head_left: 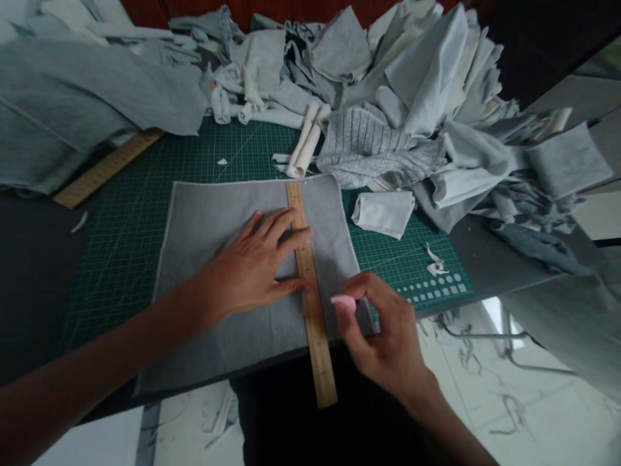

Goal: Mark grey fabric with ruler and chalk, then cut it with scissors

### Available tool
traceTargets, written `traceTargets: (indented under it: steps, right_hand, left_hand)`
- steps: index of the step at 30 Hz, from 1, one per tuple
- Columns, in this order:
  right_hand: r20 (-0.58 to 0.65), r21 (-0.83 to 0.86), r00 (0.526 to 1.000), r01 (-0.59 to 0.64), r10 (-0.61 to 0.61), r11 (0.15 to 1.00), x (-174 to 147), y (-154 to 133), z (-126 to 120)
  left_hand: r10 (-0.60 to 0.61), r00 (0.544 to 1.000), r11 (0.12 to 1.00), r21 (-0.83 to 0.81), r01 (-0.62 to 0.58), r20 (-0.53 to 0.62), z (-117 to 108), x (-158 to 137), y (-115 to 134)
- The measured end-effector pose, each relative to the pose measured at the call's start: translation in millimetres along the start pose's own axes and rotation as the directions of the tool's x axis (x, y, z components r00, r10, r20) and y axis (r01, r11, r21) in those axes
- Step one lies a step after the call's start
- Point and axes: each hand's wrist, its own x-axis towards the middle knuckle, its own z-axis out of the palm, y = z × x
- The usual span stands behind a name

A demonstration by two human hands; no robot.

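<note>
A grey piece of fabric [213, 217] with pale edges lies flat, its near edge reaching the table's front edge. Across its right part runs a wooden ruler [315, 323], whose near end sticks out past the table edge. My left hand [250, 265] is open, fingers spread, with the fingertips and thumb pressing on the ruler and the palm over the fabric. To the right of the ruler, my right hand [388, 327] pinches a small pink piece of tailor's chalk [345, 301] between thumb and index finger, near the fabric's right edge.
Beneath the fabric is a green cutting mat [116, 259]. Heaped grey and cream cloth [427, 71] fills the back. A second wooden ruler [109, 167] lies at the left, partly under grey cloth [97, 90]. A folded grey piece [383, 212] sits right of the fabric.
</note>
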Motion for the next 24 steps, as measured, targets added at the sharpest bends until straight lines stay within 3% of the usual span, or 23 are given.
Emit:
traceTargets:
  steps: [3, 6, 10, 16, 24]
  right_hand:
    - [0.211, 0.198, 0.972, 0.057, -0.099, 0.978, -10.6, 1.2, 8.5]
    - [0.318, 0.212, 0.941, 0.044, -0.112, 0.976, -10.2, 6.6, 18.4]
    - [0.353, 0.175, 0.935, -0.026, -0.038, 0.984, -1.8, 9.3, 18.3]
    - [0.412, 0.054, 0.91, -0.071, 0.043, 0.996, 9.5, 11.3, -2.1]
    - [0.398, 0.017, 0.914, -0.092, 0.078, 0.996, 13.7, 16.6, -11.4]
  left_hand:
    - [0.064, 0.998, 0.996, -0.06, -0.065, -0.007, -4.6, -8.4, -16.6]
    - [0.12, 0.993, 0.987, -0.109, -0.121, -0.014, -9.5, -16.7, -34.1]
    - [0.097, 0.995, 0.989, -0.11, -0.095, 0.019, -17.7, -30.0, -49.8]
    - [-0.018, 0.993, 0.997, -0.074, 0.026, 0.113, -32.1, -54.4, -59.5]
    - [-0.152, 0.987, 0.988, -0.032, 0.154, 0.057, -29.9, -84.9, -48.7]
